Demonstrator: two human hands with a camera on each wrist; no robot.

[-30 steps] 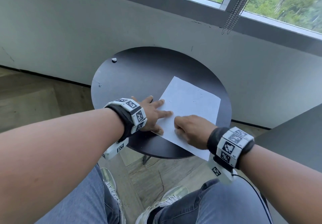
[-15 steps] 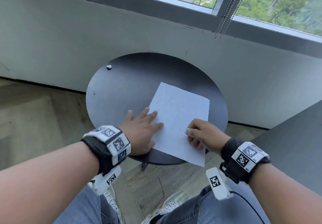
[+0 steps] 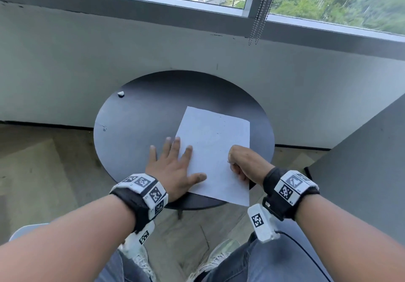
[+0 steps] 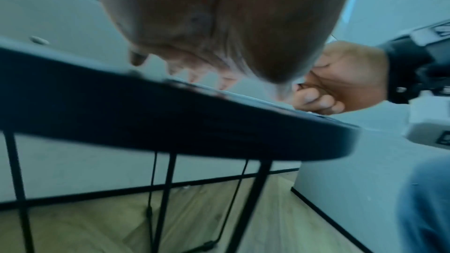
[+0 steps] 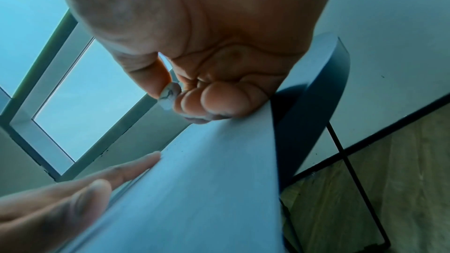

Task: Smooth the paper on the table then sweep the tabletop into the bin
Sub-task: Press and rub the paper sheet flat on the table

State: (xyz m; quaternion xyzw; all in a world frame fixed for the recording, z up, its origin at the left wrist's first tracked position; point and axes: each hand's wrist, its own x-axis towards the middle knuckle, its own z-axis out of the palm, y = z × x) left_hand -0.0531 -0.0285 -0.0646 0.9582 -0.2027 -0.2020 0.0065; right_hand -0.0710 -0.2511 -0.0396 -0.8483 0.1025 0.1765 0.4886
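A white sheet of paper lies on the round black table, its near corner hanging over the front edge. My left hand rests flat with spread fingers, half on the table and half on the sheet's left edge. My right hand is curled on the sheet's right edge. In the right wrist view its thumb and fingers pinch a small whitish lump just above the paper. Another small white lump sits at the table's far left rim.
A grey wall and window with a hanging bead chain stand close behind the table. A dark grey surface rises at the right. Thin black table legs stand on wooden floor; my knees and shoes are below the near edge.
My left hand has turned from pointing right across the sheet to lying flat with fingers spread forward. My right hand has slid from the sheet's near middle to its right edge.
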